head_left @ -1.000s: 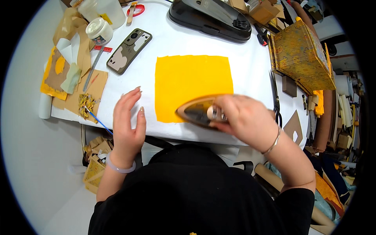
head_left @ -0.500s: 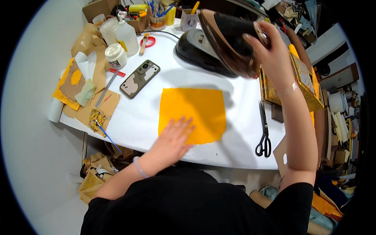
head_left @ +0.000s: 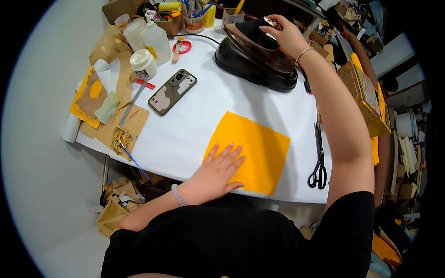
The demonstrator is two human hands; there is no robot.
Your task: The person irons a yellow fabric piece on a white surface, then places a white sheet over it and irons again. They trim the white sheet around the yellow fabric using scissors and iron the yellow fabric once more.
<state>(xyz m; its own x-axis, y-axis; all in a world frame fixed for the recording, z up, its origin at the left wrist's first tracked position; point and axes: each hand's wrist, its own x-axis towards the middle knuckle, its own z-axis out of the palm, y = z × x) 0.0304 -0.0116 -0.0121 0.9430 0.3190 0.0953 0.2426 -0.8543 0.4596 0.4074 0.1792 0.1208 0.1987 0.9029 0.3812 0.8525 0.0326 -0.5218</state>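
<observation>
Yellow sheet (head_left: 262,148) lies aslant by the near edge of the white table (head_left: 185,134), the left hand (head_left: 218,171) spread flat over its left side, while the right hand (head_left: 285,37) grips the iron (head_left: 255,45) at its black base (head_left: 250,74).

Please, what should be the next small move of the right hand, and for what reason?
Probably, the right hand should settle the iron fully on its black base before letting go. It holds the iron at the base, but this view leaves unclear whether the iron is fully seated. The left hand lies flat on the yellow sheet, clear of the iron.
</observation>
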